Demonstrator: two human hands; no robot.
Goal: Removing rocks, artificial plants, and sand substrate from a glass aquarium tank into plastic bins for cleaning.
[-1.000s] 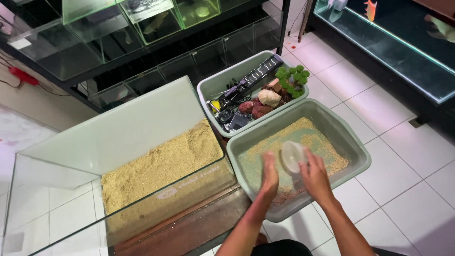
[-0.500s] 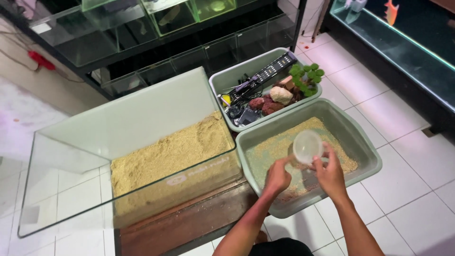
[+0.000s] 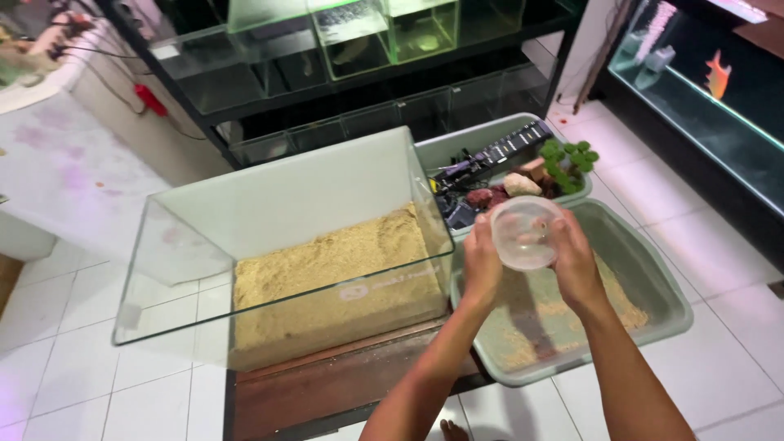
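Both of my hands hold a clear round plastic cup (image 3: 525, 232) above a grey-green tub (image 3: 653, 278) with sand in it. My left hand (image 3: 482, 265) grips the cup's left side and my right hand (image 3: 576, 265) grips its right side. The cup's mouth faces the camera and little can be seen inside it. To the left stands a glass tank (image 3: 269, 212) on a wooden board (image 3: 327, 384), its right half layered with tan sand (image 3: 335, 265). The cup hovers just right of the tank's right wall.
A second grey tub (image 3: 457, 147) behind holds stones, a green plant (image 3: 567, 157) and black equipment. A black rack (image 3: 367, 90) of small glass tanks stands at the back. An aquarium with an orange fish (image 3: 719, 73) is at the right. White floor tiles lie all around.
My hands have lifted the cup out of the sand tub and carried it up and left toward the glass tank. The camera has shifted, so the tank now sits more centrally.
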